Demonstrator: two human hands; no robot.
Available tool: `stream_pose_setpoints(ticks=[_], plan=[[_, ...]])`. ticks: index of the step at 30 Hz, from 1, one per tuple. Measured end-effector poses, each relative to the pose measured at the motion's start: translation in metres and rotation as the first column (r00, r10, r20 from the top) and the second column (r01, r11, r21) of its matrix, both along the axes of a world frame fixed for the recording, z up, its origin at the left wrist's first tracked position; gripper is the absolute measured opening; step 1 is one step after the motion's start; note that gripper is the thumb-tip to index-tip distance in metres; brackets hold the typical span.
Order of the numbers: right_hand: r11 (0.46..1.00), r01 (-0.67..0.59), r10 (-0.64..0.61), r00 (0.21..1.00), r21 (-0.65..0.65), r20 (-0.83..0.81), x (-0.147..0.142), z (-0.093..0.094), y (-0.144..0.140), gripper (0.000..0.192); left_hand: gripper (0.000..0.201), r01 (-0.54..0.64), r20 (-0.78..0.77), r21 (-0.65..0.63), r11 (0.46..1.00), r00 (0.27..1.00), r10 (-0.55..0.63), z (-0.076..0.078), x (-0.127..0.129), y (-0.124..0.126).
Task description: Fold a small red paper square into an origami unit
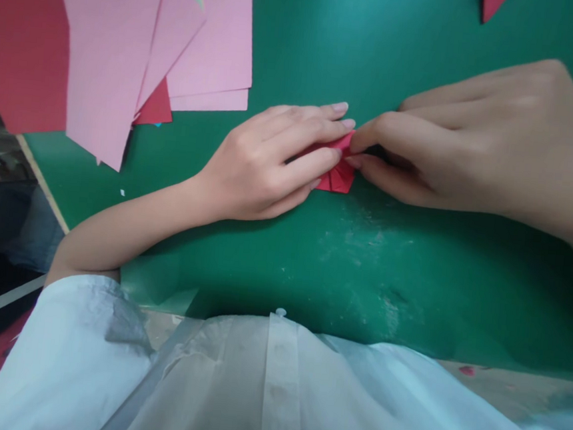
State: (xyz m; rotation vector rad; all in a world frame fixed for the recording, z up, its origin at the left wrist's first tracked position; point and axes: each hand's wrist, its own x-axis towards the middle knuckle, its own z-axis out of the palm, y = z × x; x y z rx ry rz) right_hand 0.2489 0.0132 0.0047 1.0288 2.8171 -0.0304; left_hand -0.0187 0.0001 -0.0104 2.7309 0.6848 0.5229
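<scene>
A small piece of folded red paper (338, 179) lies on the green tabletop, its creases showing near the lower edge. Palm down, my left hand (271, 157) rests across it with the fingers stretched out and somewhat spread, pressing on the paper. The fingers cover the paper's left part. From the right, my right hand (453, 142) pinches the paper's right edge between thumb and forefinger. The other fingers of that hand are curled under and partly hidden.
Pink paper sheets (111, 39) and a red sheet (25, 45) overlap at the upper left, reaching past the table's left edge. A red paper piece (493, 4) lies at the top right. Pale scuffs mark the green table (282, 268) near my shirt.
</scene>
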Motion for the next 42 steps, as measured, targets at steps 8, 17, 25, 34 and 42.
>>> stream_pose_setpoints(ticks=[8,17,25,34,42], plan=[[1.000,0.008,-0.009,1.000,-0.027,-0.024,-0.0002,0.0007,-0.0006,0.094,0.028,0.000,0.006,0.086,0.996,1.000,-0.001,0.0016,0.0012,-0.0005],[1.000,0.003,-0.002,0.999,-0.028,0.040,-0.0016,0.0011,-0.0013,0.100,0.030,-0.018,-0.018,-0.004,1.000,1.000,0.018,0.0026,0.0017,-0.0009],[1.000,-0.003,0.003,0.998,-0.002,0.063,-0.0013,0.0039,-0.0011,0.104,0.028,-0.017,0.011,0.060,0.998,1.000,0.016,0.0008,0.0030,-0.0026],[0.999,0.006,-0.003,0.998,-0.044,0.057,-0.0001,0.0030,-0.0018,0.103,0.028,-0.020,-0.001,-0.031,0.999,1.000,0.020,0.0019,0.0023,-0.0018],[0.999,0.015,-0.011,0.996,-0.050,0.085,-0.0035,0.0031,-0.0007,0.103,0.030,-0.017,0.000,-0.103,0.995,1.000,0.017,0.0015,0.0019,0.0007]])
